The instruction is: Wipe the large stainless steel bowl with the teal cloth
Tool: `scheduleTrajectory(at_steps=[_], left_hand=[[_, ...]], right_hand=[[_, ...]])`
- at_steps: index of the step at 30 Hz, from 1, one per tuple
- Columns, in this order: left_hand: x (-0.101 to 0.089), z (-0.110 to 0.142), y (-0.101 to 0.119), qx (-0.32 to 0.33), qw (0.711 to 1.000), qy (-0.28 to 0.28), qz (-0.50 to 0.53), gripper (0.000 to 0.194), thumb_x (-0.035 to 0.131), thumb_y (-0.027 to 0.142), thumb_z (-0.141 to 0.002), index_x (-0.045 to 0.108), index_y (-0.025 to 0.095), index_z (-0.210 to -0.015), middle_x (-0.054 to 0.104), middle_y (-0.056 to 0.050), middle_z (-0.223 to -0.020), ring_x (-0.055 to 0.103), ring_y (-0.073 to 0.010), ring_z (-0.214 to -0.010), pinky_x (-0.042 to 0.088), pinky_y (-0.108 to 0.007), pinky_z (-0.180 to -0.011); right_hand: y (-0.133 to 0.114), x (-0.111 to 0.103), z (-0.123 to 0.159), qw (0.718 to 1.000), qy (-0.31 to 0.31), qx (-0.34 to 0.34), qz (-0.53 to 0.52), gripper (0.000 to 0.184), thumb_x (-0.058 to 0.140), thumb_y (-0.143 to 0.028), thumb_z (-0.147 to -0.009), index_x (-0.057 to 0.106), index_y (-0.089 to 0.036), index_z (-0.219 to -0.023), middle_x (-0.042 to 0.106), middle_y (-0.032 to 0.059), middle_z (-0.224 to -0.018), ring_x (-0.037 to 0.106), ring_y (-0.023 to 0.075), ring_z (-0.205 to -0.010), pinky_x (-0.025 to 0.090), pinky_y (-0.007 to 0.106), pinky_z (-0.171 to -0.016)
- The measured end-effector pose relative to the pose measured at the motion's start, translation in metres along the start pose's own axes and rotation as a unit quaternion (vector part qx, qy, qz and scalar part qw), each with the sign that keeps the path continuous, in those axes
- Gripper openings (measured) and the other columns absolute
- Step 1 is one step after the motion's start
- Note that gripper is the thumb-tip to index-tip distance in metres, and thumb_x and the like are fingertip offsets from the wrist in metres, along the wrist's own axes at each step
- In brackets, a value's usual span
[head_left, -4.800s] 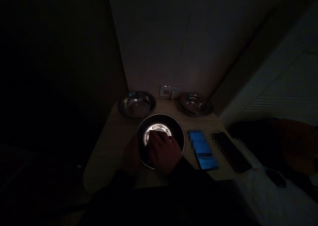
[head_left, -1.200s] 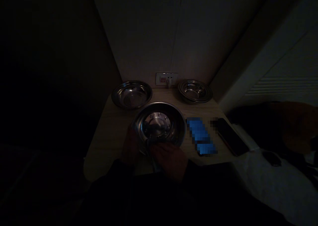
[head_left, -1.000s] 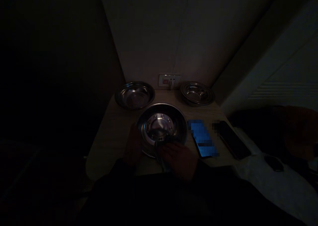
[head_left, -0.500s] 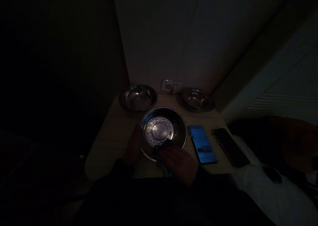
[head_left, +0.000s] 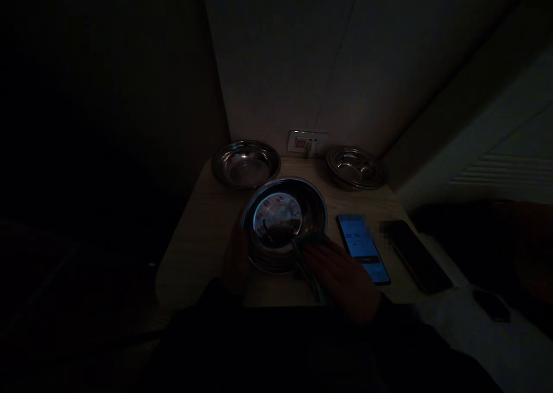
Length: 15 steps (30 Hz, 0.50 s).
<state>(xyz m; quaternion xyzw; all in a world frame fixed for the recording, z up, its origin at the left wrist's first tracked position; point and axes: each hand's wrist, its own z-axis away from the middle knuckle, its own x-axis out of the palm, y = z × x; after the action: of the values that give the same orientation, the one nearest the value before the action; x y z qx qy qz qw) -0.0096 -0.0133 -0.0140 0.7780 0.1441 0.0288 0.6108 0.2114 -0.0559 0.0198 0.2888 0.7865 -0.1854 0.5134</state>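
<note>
A round stainless steel basin point(head_left: 277, 217) sits tilted a little at the front middle of the small wooden table point(head_left: 194, 231). My left hand point(head_left: 235, 260) grips its left rim, the fingers mostly lost in the dark. At the right front rim, my right hand point(head_left: 341, 272) presses a dark cloth point(head_left: 311, 266) against the basin's inner wall. Part of the cloth hangs down outside the rim.
Behind stand a steel bowl point(head_left: 246, 163) on the left and stacked steel bowls point(head_left: 356, 168) on the right. A lit phone point(head_left: 365, 252) and a dark phone-like slab point(head_left: 421, 257) lie at the right. A wall socket point(head_left: 307, 143) holds a plug. The room is very dim.
My right hand and the cloth have slid rightward along the basin's rim. The basin has tipped slightly, and its bottom looks darker. The whole view has shifted a little.
</note>
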Motion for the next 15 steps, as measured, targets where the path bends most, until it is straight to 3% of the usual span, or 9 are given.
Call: scheduleTrajectory(at_steps=[7, 11, 15], left_hand=[[0.005, 0.014, 0.004, 0.077, 0.997, -0.004, -0.003, 0.048, 0.031, 0.044, -0.092, 0.047, 0.020, -0.131, 0.056, -0.008, -0.131, 0.051, -0.0204, -0.120, 0.041, -0.033, -0.102], [0.004, 0.015, -0.004, 0.086, 0.996, -0.010, -0.006, 0.048, 0.032, 0.042, -0.092, 0.048, 0.018, -0.130, 0.056, -0.009, -0.131, 0.051, -0.0216, -0.120, 0.042, -0.033, -0.101], [0.006, 0.015, -0.004, 0.094, 0.994, -0.028, -0.052, 0.049, 0.026, 0.039, -0.094, 0.046, 0.017, -0.132, 0.057, -0.010, -0.129, 0.053, -0.0215, -0.118, 0.043, -0.034, -0.100]], right_hand=[[0.001, 0.007, 0.013, 0.999, -0.035, -0.003, 0.022, 0.038, 0.039, -0.009, -0.089, 0.052, -0.008, -0.124, 0.060, 0.0144, -0.123, 0.052, 0.0268, -0.118, 0.043, 0.051, -0.100], [-0.015, 0.014, 0.006, 0.997, -0.043, 0.040, -0.048, 0.040, 0.045, -0.014, -0.085, 0.052, -0.008, -0.124, 0.060, 0.0148, -0.123, 0.054, 0.0283, -0.115, 0.044, 0.049, -0.099], [-0.036, 0.023, -0.022, 0.982, -0.029, 0.069, -0.174, 0.050, 0.048, -0.017, -0.078, 0.049, -0.005, -0.126, 0.057, 0.0160, -0.126, 0.050, 0.0268, -0.119, 0.043, 0.041, -0.102]])
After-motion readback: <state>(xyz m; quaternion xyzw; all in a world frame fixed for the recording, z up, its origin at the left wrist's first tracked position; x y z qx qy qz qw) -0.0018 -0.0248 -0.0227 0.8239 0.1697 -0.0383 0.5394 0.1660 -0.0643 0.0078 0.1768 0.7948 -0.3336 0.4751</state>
